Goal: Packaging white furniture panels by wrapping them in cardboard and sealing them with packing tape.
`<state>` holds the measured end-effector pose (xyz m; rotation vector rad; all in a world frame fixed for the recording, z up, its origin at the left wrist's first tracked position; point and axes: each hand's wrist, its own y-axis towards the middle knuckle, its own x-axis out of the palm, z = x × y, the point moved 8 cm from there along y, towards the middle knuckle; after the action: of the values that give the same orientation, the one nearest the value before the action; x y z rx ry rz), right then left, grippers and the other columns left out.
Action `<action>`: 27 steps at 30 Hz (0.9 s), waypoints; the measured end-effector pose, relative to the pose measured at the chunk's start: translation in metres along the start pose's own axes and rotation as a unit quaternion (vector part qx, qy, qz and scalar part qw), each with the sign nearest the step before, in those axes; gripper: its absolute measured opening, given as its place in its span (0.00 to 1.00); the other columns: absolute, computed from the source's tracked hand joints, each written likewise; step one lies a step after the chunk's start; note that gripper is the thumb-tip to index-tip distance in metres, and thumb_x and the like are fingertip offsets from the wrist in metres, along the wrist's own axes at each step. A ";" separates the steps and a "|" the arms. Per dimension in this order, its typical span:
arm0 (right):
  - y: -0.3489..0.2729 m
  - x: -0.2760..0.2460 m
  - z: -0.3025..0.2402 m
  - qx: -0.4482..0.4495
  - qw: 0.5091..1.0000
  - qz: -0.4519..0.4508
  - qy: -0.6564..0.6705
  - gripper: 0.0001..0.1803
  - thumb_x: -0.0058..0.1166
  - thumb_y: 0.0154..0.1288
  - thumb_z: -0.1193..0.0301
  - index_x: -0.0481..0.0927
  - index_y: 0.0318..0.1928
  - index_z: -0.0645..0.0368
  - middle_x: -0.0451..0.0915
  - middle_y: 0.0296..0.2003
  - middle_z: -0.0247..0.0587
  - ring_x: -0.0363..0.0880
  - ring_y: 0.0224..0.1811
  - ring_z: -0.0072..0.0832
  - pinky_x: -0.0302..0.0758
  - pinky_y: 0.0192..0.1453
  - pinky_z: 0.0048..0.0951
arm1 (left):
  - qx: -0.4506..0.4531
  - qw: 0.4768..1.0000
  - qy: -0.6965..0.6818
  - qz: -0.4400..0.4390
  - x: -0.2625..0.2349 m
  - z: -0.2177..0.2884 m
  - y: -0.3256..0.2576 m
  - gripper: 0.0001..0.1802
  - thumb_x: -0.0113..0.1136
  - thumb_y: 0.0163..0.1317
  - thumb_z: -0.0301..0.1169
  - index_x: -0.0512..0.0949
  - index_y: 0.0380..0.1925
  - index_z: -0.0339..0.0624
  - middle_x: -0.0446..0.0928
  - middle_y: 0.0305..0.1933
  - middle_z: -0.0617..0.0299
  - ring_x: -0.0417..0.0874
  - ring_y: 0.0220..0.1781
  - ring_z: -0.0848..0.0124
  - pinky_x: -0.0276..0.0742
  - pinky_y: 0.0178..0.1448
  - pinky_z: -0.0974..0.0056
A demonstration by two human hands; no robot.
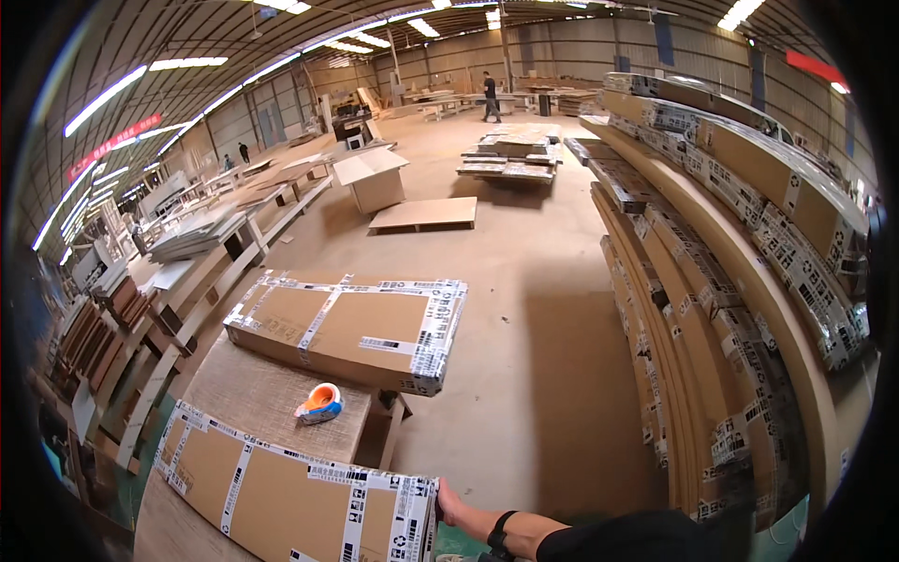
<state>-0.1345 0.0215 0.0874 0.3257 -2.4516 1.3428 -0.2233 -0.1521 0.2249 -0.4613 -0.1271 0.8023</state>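
A long, flat cardboard box [286, 496] bound with printed white tape lies across the near end of a wood-patterned work surface [267, 379]. At its right end, my right hand [449, 504] grips the short edge; the box partly hides the fingers. A dark band circles that wrist. My left hand is out of view. Just beyond the box sits a tape dispenser [321, 403] with an orange core and blue sides. Farther along the same surface lies a second taped cardboard box [346, 323], its right end reaching past the surface's edge.
Tall stacks of long taped cartons [693, 309] line the right side. Ahead on the floor are a low panel [426, 214], an open carton [373, 178] and a pile of wrapped packages [510, 155]. Benches with boards [201, 234] run along the left. A person [491, 96] is far off.
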 end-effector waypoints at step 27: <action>-0.140 -0.159 0.021 -0.058 0.985 0.013 0.160 0.32 0.39 0.72 0.44 0.74 0.60 0.56 0.82 0.48 0.42 0.82 0.48 0.40 0.80 0.54 0.46 | 0.163 0.951 0.243 -0.096 -0.222 0.083 0.084 0.06 0.58 0.60 0.27 0.81 0.29 0.37 0.82 0.29 0.57 0.81 0.31 0.67 0.76 0.35 0.63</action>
<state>0.0573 -0.0641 0.1230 0.0451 -2.2571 1.1537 -0.4564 -0.2317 0.2755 -0.3159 0.4096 0.4863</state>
